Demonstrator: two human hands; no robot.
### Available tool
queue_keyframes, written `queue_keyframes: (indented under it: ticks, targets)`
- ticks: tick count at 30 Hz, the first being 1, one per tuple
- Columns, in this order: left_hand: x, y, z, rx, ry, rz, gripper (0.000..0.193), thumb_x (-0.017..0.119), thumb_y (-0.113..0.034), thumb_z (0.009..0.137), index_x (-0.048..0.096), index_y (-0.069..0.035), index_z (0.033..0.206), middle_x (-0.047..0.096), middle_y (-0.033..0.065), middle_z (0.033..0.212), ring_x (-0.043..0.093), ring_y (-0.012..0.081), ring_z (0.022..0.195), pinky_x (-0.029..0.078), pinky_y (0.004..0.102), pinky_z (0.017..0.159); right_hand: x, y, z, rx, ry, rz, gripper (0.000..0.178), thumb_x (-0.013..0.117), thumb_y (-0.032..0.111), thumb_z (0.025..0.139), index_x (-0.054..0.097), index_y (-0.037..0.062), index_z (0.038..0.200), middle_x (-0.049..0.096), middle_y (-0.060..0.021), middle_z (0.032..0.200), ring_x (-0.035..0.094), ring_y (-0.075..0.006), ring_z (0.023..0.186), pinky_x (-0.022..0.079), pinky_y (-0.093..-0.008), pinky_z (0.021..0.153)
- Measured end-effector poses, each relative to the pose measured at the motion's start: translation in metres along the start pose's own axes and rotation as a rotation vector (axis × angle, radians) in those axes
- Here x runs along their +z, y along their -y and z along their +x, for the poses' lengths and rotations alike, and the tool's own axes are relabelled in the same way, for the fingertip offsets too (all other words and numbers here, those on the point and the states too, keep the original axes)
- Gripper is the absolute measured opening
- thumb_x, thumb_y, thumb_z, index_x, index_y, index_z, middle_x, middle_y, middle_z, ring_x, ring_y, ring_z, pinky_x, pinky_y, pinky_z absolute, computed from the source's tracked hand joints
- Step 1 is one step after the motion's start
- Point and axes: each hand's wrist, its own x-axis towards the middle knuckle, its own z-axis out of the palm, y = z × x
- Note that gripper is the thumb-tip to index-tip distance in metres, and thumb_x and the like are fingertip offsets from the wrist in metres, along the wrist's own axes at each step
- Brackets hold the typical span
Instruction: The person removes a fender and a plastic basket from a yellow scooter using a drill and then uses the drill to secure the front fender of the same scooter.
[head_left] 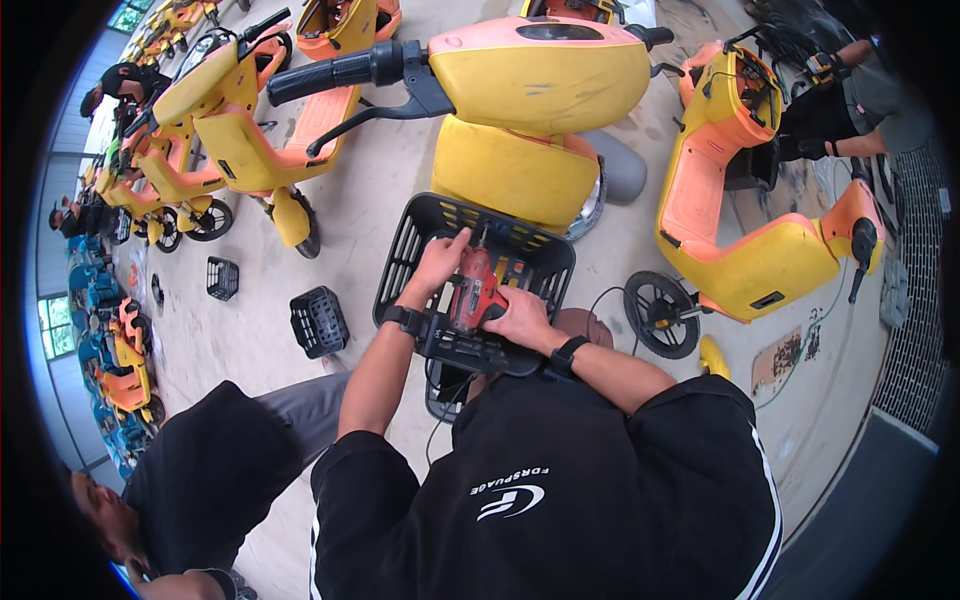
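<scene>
My right hand (522, 318) is closed around the handle of a red and black power drill (472, 296). The drill points away from me over a black slatted plastic basket (400, 262) on the front of a yellow scooter (540, 85). Beside the drill's front end, my left hand (440, 264) is curled with its fingers together. Whatever it pinches there is hidden. A dark bit (484, 236) sticks out of the drill's nose. Some yellow and black items (515, 272) lie inside the basket, partly covered by the drill and my right hand.
Yellow and orange scooters (255, 150) stand at left, and another scooter (720, 240) at right. Two loose black baskets (320, 322) lie on the floor. A person in dark clothing (215, 480) is close at lower left; another person's gloved hand (800, 148) shows at upper right.
</scene>
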Motion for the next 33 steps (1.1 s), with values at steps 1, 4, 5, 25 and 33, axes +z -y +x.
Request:
queue_keyframes:
  ticks: [1,4,5,25,33]
  targets:
    - [-0.001,0.008,0.010,-0.031,0.006,-0.069,0.059,0.053,-0.050,0.092,0.068,0.007,0.082,0.063,0.0070,0.070,0.056,0.0140,0.065,0.045,0.0289,0.060,0.000,0.001,-0.002,0.001,0.023,-0.013,0.051,0.077,0.033,0.060,0.063,0.0041,0.099,0.065,-0.0166,0.090,0.062,-0.0368,0.088,0.049,-0.0434,0.078]
    - [0.007,-0.002,0.028,-0.123,0.085,-0.143,0.055,0.057,-0.047,0.091,0.068,0.007,0.084,0.062,0.0048,0.071,0.055,0.0131,0.064,0.045,0.0279,0.060,0.001,-0.004,-0.004,-0.059,0.001,-0.039,0.054,0.077,0.032,0.060,0.061,0.0028,0.103,0.063,-0.0169,0.095,0.061,-0.0372,0.091,0.049,-0.0435,0.079]
    - [0.012,-0.007,0.033,-0.177,0.137,-0.122,0.044,0.060,-0.041,0.092,0.068,0.002,0.086,0.058,-0.0009,0.070,0.048,0.0076,0.061,0.039,0.0218,0.055,-0.002,-0.002,-0.004,-0.046,0.024,-0.029,0.057,0.076,0.031,0.061,0.058,0.0028,0.107,0.062,-0.0169,0.099,0.060,-0.0376,0.094,0.049,-0.0438,0.080]
    - [-0.037,0.054,-0.087,0.034,-0.651,-0.869,0.017,0.049,-0.017,0.096,0.056,-0.004,0.087,0.044,-0.0008,0.063,0.040,0.0073,0.054,0.031,0.0215,0.046,-0.053,0.073,0.019,-0.559,0.603,-0.579,0.048,0.075,0.023,0.057,0.060,0.0031,0.097,0.064,-0.0113,0.092,0.064,-0.0330,0.087,0.052,-0.0428,0.071]
    - [-0.053,0.181,-0.216,-0.220,-0.613,-0.524,0.022,0.055,-0.018,0.093,0.063,0.002,0.094,0.061,0.0070,0.070,0.058,0.0118,0.056,0.046,0.0225,0.049,-0.071,0.036,-0.008,-0.254,0.475,-0.604,0.046,0.075,0.025,0.057,0.062,-0.0008,0.093,0.066,-0.0181,0.086,0.065,-0.0363,0.085,0.052,-0.0434,0.074]
